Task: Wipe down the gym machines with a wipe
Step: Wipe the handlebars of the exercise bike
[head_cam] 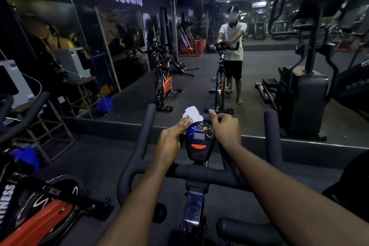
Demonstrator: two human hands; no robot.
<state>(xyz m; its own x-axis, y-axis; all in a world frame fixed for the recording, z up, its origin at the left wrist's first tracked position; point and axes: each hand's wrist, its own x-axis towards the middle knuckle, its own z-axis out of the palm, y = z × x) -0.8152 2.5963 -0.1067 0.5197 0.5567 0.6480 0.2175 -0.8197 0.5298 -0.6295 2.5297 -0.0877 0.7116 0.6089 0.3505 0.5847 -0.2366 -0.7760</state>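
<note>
I stand at a black spin bike whose handlebar [201,173] runs across the middle of the view. Its oval console [199,142] with a small screen and a red button rises between my hands. My left hand [171,138] holds a crumpled white wipe [191,115] against the front bar just left of the console top. My right hand [225,128] grips the bar right of the console, thumb up.
A wall mirror [199,56] straight ahead reflects me, the bike and other machines. A red and black bike [36,211] stands at the lower left, with a metal stand [50,132] behind it. A large black machine [305,90] appears in the mirror at the right.
</note>
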